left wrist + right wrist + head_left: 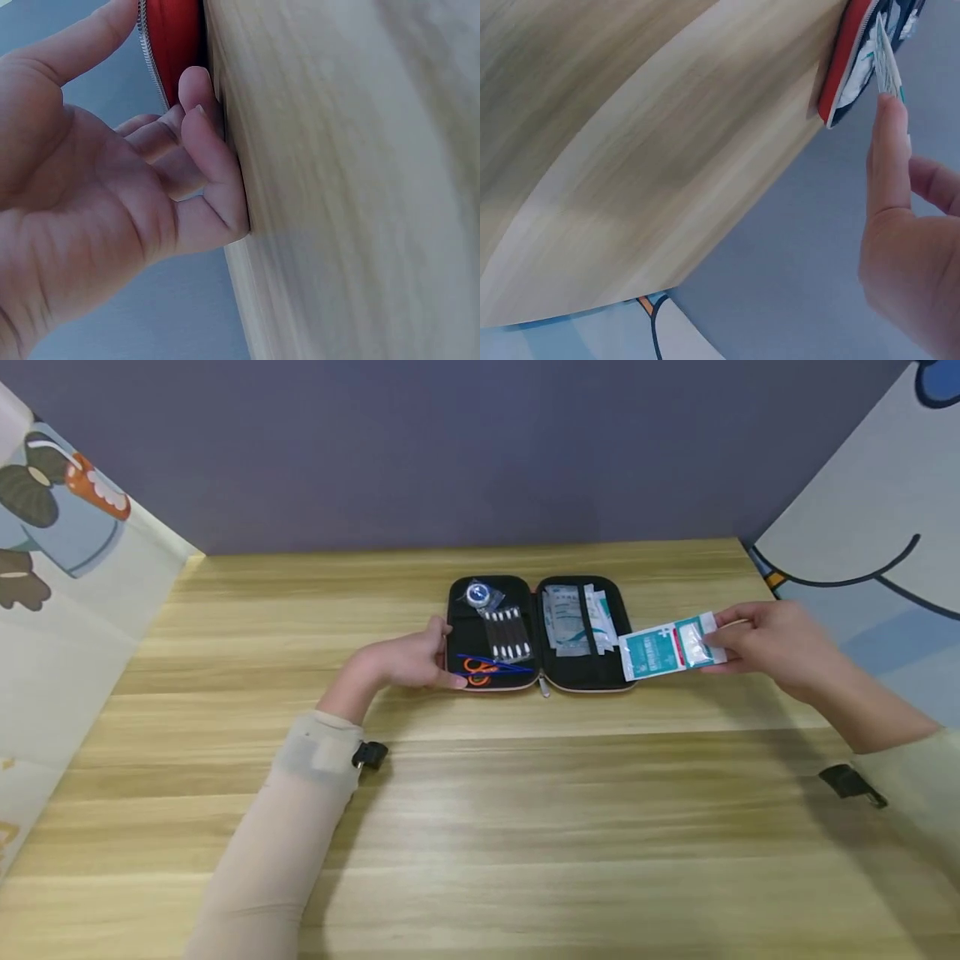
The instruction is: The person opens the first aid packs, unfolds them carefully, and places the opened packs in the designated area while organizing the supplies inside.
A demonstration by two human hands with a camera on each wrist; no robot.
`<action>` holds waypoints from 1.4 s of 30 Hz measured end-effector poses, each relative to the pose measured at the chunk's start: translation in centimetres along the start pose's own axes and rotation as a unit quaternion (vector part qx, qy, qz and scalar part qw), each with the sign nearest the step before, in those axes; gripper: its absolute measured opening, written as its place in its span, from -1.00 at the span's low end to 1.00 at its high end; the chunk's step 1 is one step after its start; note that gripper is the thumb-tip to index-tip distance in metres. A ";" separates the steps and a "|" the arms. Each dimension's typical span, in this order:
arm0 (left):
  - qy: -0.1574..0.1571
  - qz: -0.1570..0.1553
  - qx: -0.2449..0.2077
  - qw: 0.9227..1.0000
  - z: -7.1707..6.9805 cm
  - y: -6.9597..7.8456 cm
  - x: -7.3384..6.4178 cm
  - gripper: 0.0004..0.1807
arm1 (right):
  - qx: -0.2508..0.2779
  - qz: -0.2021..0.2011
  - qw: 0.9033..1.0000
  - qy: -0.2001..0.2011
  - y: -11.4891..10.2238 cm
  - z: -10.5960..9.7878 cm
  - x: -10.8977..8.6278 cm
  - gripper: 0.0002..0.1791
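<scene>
An open first-aid case, black inside and red outside, lies on the table. My left hand grips its left edge; in the left wrist view the thumb is on the zipped red side and the fingers curl low beside it. My right hand pinches a flat teal-and-white packet by its right end. The packet's left end overlaps the case's right edge. Under the strap on the right half are white-and-teal packets. On the left half are orange-handled scissors, bagged cotton swabs and a round roll.
Blue tweezers-like strips lie across the scissors. A zip pull hangs at the case's front. The wooden table meets a grey-blue wall behind and patterned panels at the sides.
</scene>
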State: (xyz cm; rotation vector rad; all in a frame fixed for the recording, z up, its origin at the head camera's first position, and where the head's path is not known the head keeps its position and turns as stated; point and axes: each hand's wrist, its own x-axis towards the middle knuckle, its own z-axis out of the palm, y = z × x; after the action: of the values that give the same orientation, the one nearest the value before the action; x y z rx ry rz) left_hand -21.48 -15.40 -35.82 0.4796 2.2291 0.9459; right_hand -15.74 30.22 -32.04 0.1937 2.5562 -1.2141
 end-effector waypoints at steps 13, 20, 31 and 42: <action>0.000 0.009 -0.016 1.000 0.1 -0.3 0.0 0.00 | 0.022 0.045 0.995 -0.086 -2.1 3.5 2.1 -0.36; 0.003 0.009 -0.010 1.000 0.1 -0.3 0.1 0.04 | -0.028 0.032 0.993 -0.114 -2.9 5.4 3.1 -0.39; 0.003 0.010 -0.007 1.000 0.2 -0.4 0.1 0.04 | -0.191 -0.030 0.977 -0.091 -3.7 7.2 4.0 -0.56; 0.008 0.001 0.017 1.000 0.1 -0.2 -0.2 0.09 | -0.349 -0.053 0.936 -0.002 -4.1 8.6 3.8 -0.31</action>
State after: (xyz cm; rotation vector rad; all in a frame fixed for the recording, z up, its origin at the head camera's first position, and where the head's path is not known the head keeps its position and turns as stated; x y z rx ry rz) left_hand -21.34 -15.57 -35.92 0.4912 2.2632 0.9178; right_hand -18.51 20.90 -35.37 -0.1090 2.8349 -0.2672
